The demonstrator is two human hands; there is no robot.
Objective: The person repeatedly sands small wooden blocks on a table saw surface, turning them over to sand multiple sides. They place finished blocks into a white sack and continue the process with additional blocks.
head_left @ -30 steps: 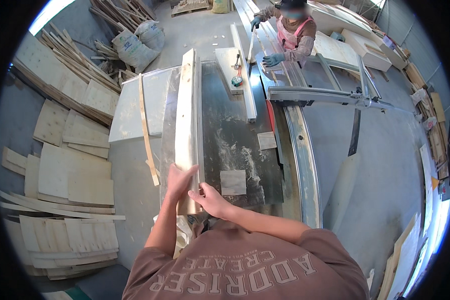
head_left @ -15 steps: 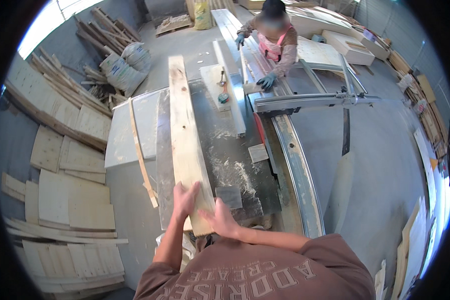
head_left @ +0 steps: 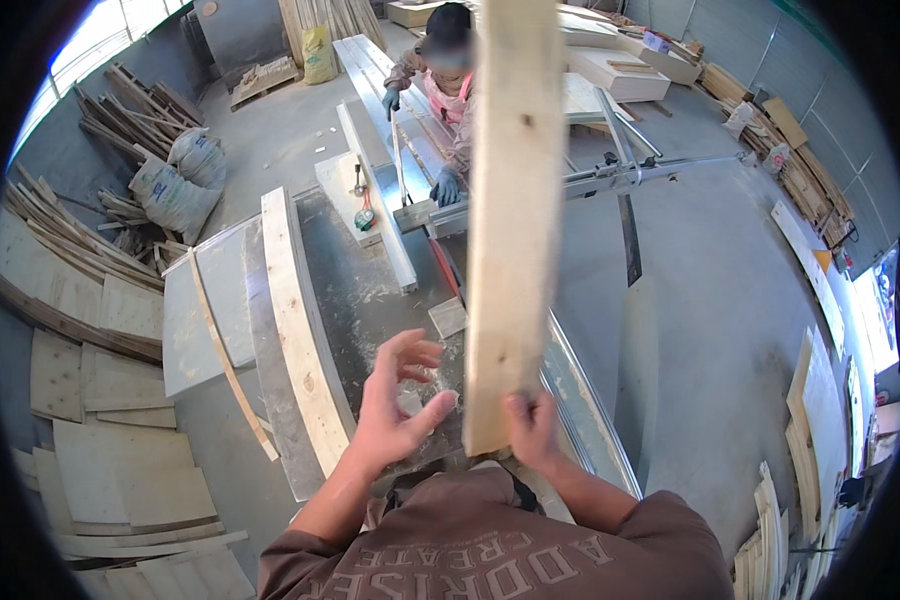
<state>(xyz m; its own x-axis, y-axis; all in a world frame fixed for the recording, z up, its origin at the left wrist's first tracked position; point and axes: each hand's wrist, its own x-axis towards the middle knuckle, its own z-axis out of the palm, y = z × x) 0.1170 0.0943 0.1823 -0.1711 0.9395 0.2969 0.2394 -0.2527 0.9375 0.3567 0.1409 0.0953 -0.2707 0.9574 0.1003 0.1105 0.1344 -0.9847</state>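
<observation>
Wide grey floor (head_left: 710, 310) across the right, running out to boards stacked along the wall. On to the dark table (head_left: 370, 275), a long grey rail (head_left: 375, 200) angled along its far side, the near edge right at the wearer's body.

And here's the big one: the held plank (head_left: 515, 220), up in front, knotted and pale, its top running out of the picture, its lower end just off the brown shirt (head_left: 490, 545). It blocks part of the co-worker (head_left: 455, 105) standing beyond the table. A second plank (head_left: 300, 330) lies lengthwise along the table's left part, with a stretch of dusty table between the two.

Writing? The shirt carries pale block letters, upside down from here; the white sacks (head_left: 175, 190) at far left show coloured print, too small to read.

Now the hands! Right hand (head_left: 535, 430): clamped at the held plank's lower right edge, thumb on the near face, other fingers partly hidden. Left hand (head_left: 395, 410): spread wide, fingers curved, thumb well out, holding nothing, a slim gap between thumb tip and plank. Just past those fingers, the small block (head_left: 448, 317) sits on the table.
</observation>
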